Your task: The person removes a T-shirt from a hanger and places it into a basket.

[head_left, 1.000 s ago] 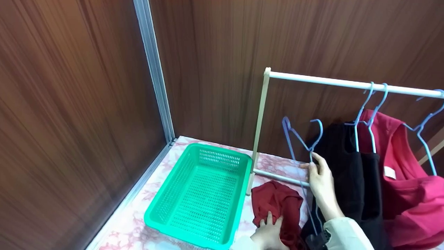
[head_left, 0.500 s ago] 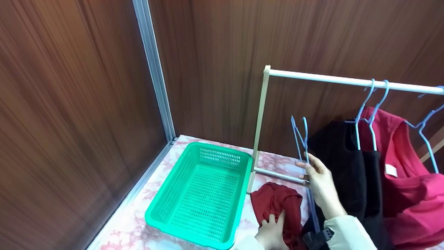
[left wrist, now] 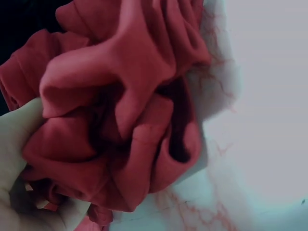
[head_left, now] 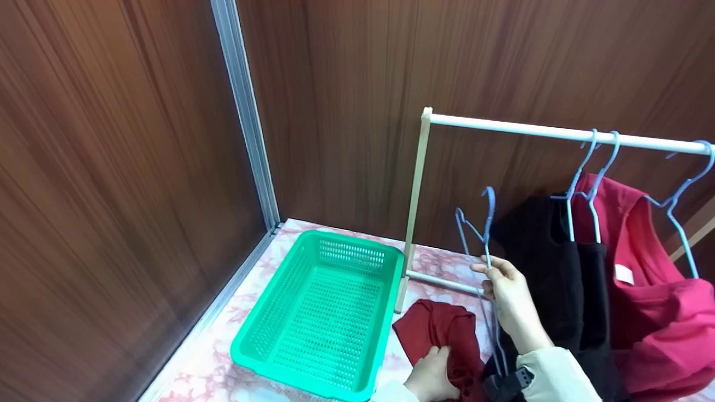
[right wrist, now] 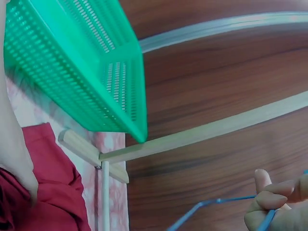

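Note:
My right hand [head_left: 511, 296] pinches a blue clothes hanger [head_left: 489, 223] just below its hook, holding it in front of the rack. In the right wrist view, the fingers curl round the hanger's wire [right wrist: 202, 207]. Left of it, my left hand [head_left: 433, 374] grips a dark red garment [head_left: 447, 324] that lies bunched on the marbled surface. Loose folds of this garment [left wrist: 130, 62] fill the left wrist view, with fingers and thumb around its near edge. The lower part of the hanger runs down behind my right hand and wrist.
A green plastic basket [head_left: 397, 329] stands left of the garment, beside the rack's wooden post [head_left: 418, 195]. On the white rail [head_left: 514, 128] hang black garments [head_left: 564, 290] and a pinkish-red garment [head_left: 665, 312] on blue hangers. Wood-grain panels [head_left: 335, 111] close off the back and left.
My left hand has drawn its spread fingers together and gathered the dark red cloth, pulling it slightly nearer. My right hand has turned the hanger and moved slightly left.

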`<state>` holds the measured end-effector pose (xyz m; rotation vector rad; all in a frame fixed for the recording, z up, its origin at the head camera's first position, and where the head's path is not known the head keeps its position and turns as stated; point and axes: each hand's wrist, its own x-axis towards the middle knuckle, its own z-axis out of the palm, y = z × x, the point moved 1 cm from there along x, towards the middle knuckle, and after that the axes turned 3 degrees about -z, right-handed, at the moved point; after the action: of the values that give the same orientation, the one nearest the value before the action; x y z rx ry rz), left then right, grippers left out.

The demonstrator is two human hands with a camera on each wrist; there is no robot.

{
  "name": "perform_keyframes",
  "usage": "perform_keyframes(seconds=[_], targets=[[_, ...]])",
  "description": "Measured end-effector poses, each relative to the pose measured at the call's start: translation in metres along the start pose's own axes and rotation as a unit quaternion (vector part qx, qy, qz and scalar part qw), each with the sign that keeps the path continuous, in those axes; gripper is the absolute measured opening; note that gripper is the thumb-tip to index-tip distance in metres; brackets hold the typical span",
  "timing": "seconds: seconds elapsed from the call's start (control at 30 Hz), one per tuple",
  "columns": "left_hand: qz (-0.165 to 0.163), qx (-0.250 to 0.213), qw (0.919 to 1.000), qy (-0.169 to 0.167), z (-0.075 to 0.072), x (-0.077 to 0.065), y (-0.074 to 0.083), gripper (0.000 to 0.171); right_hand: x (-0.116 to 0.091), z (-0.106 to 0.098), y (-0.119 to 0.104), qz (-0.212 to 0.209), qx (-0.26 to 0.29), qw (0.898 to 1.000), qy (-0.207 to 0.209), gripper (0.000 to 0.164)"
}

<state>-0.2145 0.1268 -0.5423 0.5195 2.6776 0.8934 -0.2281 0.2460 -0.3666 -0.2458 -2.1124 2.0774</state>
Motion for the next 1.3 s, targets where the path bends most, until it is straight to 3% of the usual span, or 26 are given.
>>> perform_keyframes(seconds=[0.17, 0.3, 0.57, 0.77, 1.07, 1.3], targets=[[0.010, -0.013, 0.9994, 0.031, -0.002, 0.000, 0.002, 0.045, 0.000, 0.000, -0.002, 0.007, 0.017, 1.000, -0.006, 0.028], [0.023, -0.035, 0.9976, 0.056, -0.006, -0.001, 0.004, 0.040, -0.003, -0.001, -0.004, 0.003, 0.014, 1.000, -0.008, 0.040], [0.049, -0.076, 0.9885, 0.122, -0.028, -0.006, 0.011, 0.035, -0.010, 0.006, -0.013, -0.018, 0.006, 1.000, 0.002, 0.043], [0.051, -0.106, 0.9784, 0.170, -0.055, -0.009, 0.019, 0.033, -0.012, 0.009, -0.024, -0.017, 0.006, 1.000, 0.004, 0.043], [0.051, -0.171, 0.9621, 0.207, -0.092, -0.011, 0.019, 0.037, -0.013, 0.015, -0.033, -0.022, 0.037, 0.999, 0.013, 0.030], [0.089, -0.202, 0.9379, 0.268, -0.125, -0.017, 0.015, 0.034, -0.012, 0.022, -0.048, -0.029, 0.048, 0.998, 0.019, 0.040]])
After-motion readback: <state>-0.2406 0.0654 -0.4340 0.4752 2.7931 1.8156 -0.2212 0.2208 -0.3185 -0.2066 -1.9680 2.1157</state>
